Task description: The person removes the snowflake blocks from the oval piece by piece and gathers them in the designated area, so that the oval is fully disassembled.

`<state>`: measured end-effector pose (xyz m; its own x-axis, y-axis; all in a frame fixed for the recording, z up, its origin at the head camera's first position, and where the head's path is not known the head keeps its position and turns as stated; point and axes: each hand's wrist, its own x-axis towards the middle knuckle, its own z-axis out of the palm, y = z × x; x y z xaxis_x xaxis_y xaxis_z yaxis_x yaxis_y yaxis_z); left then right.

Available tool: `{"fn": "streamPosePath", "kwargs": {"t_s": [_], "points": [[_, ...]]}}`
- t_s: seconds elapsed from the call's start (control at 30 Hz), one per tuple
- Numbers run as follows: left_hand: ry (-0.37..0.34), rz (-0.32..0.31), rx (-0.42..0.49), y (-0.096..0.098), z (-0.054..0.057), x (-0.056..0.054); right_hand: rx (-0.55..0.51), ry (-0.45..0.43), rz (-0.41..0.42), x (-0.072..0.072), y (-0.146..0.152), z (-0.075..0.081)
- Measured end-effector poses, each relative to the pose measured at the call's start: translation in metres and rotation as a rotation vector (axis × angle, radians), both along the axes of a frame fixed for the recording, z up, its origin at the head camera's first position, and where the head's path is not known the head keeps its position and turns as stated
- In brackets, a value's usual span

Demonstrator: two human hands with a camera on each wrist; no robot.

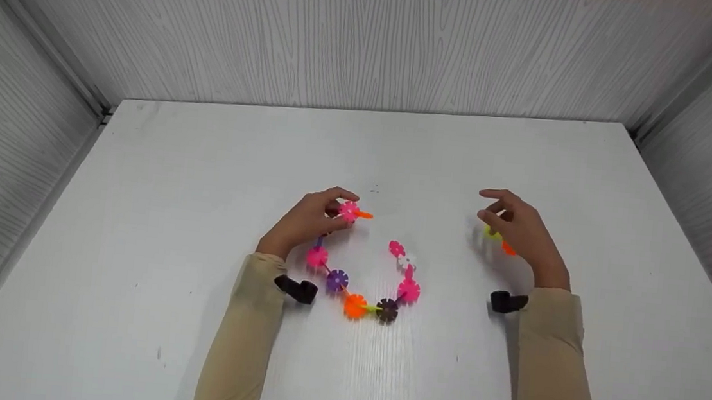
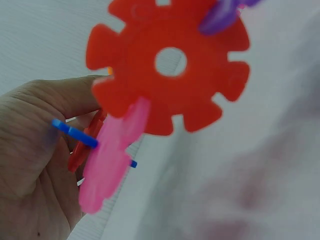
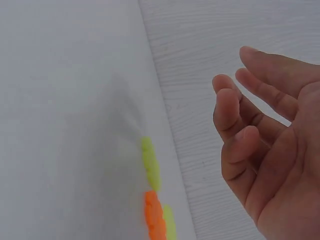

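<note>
My left hand grips one end of a curved chain of notched plastic snowflake discs, slotted edge to edge. A pink disc shows between the thumb and index finger, with an orange disc edge-on beside it. Up close in the left wrist view are a red-orange disc and a pink disc, the latter crossed by a blue piece. My right hand holds nothing; its fingers are loosely bent above loose yellow and orange discs.
The chain curves round to its other end, a pink disc next to a white disc. All of it is over a white table. Pale wood-grain panels enclose the back and both sides.
</note>
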<state>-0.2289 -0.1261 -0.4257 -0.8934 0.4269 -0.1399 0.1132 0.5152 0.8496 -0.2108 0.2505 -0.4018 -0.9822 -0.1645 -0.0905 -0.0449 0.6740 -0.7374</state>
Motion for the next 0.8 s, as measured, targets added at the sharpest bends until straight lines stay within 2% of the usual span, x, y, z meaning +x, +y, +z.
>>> {"fn": "streamPosePath", "kwargs": {"t_s": [0.3, 0.53, 0.67, 0.8], "points": [[0.008, -0.018, 0.016, 0.006, 0.001, 0.002, -0.019, 0.053, 0.100, 0.000, -0.038, -0.002], [-0.029, -0.020, 0.011, 0.013, -0.003, 0.004, -0.068, 0.044, 0.159, 0.001, -0.063, -0.009], [0.004, -0.041, 0.008, 0.018, -0.003, 0.005, -0.064, 0.044, 0.207, 0.005, -0.074, -0.007], [0.035, -0.059, 0.000, 0.023, -0.002, 0.007, -0.035, 0.054, 0.299, 0.009, -0.086, -0.004]]}}
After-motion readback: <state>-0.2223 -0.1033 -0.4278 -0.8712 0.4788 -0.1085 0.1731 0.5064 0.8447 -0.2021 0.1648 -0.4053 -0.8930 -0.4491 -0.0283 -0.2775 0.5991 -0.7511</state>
